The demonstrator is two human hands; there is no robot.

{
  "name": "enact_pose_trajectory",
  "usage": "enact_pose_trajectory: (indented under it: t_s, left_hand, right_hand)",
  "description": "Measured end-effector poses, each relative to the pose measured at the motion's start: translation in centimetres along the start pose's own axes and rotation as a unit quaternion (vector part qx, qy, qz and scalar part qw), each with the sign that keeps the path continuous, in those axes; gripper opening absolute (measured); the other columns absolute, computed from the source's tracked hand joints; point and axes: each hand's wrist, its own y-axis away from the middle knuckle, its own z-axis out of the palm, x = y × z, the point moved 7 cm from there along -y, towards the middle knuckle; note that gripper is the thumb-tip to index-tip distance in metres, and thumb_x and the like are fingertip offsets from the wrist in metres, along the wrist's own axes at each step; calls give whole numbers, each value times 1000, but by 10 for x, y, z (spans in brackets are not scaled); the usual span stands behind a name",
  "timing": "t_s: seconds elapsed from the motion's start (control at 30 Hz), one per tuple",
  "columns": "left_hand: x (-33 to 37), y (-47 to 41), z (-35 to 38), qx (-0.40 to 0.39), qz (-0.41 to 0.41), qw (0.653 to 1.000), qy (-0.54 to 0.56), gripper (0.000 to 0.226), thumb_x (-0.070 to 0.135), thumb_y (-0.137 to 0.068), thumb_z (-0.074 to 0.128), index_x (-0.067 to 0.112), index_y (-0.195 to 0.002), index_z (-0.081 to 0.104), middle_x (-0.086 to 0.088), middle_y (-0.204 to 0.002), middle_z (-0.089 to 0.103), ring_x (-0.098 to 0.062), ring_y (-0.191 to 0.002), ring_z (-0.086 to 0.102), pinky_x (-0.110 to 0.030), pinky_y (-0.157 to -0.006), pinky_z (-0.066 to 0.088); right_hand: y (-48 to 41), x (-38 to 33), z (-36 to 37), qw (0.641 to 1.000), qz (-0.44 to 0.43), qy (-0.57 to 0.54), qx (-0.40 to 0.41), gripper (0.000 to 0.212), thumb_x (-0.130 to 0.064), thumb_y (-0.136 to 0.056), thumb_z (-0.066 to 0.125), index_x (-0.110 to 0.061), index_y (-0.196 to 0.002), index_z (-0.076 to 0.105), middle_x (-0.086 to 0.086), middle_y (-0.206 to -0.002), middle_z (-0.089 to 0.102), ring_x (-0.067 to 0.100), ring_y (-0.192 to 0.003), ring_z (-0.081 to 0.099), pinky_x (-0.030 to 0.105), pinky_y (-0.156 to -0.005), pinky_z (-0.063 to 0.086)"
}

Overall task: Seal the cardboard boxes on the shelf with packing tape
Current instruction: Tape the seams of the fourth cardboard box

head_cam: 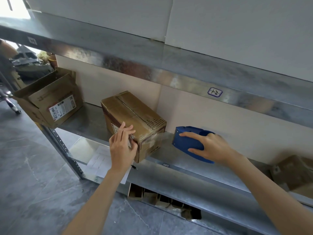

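A closed brown cardboard box [135, 116] stands on the metal shelf [186, 163], taped along its top seam. My left hand [122, 146] presses straight fingers against the box's near corner, over the end of a clear tape strip. The strip [159, 138] stretches from that corner rightwards to a blue tape dispenser [188, 141]. My right hand [210, 146] grips the dispenser, which sits just right of the box. A second cardboard box [49, 100] with its flaps open and a shipping label sits at the shelf's left end.
Another cardboard box [294, 173] lies blurred at the shelf's far right. An upper shelf beam [152, 65] with a "1-2" label hangs above. Papers [103, 160] and flattened cardboard [160, 199] lie on lower levels. Grey tile floor [33, 167] is at left.
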Motion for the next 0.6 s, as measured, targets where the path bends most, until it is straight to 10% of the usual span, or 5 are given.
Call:
enact_pose_trajectory:
  t_s: [0.6]
  left_hand:
    - [-2,-2,2,-13,-7,1000,-12,38,8,-78,73,17,-113,62,-2,-133,61,-20,-138,43,-52,-108,35]
  right_hand:
    - [1,-1,2,1000,-1,-10,-2,59,-52,-96,47,-59,-144,13,-9,-68,50,14,-58,45,29,-59,41]
